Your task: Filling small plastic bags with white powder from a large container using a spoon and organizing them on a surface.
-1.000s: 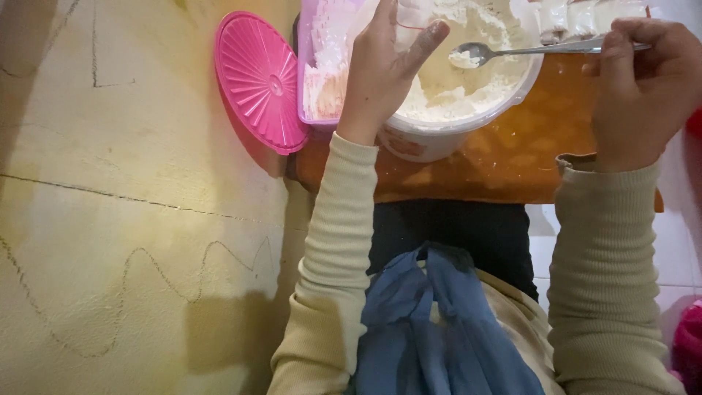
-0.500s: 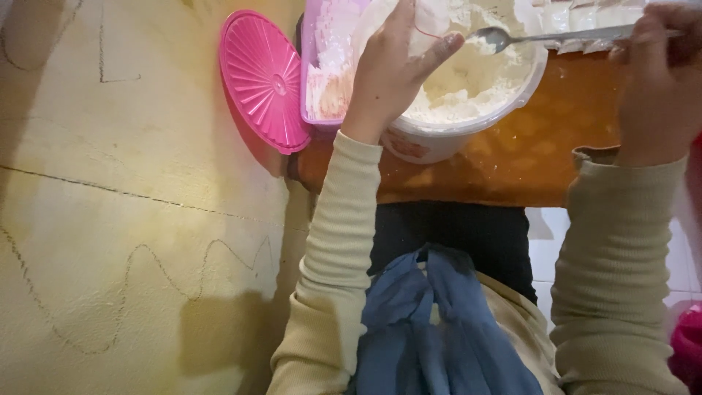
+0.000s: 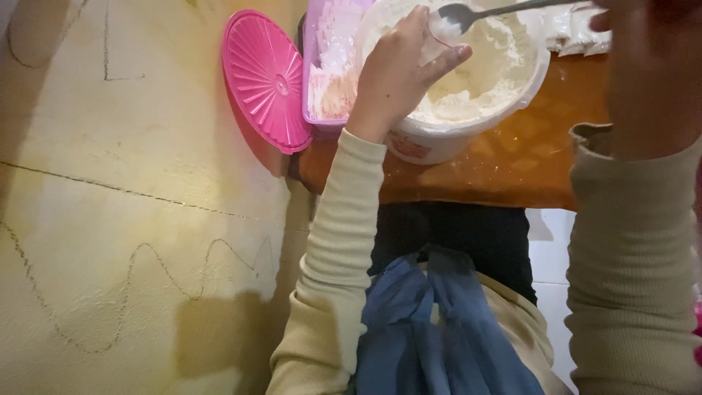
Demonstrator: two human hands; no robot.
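My left hand (image 3: pixel 398 73) is closed around a small clear plastic bag (image 3: pixel 441 38) and holds it over a white tub (image 3: pixel 468 133) of white flour (image 3: pixel 490 73). My right hand (image 3: pixel 651 73), close to the camera and blurred, grips the handle of a metal spoon (image 3: pixel 468 12). The spoon's bowl rests at the mouth of the clear bag, just above my left fingertips. The tub stands on an orange table (image 3: pixel 512 172).
A pink ribbed lid (image 3: pixel 263 77) leans between the table and a yellow wall (image 3: pixel 131 219) with pencil scribbles on my left. A pink tray (image 3: pixel 329 80) with white powder sits beside the tub. Small white packets (image 3: pixel 578 33) lie behind it. Blue cloth (image 3: pixel 439 329) covers my lap.
The spoon has swung left from over the flour to the bag in my left hand. My right hand has come up closer to the camera. The left hand stays in place.
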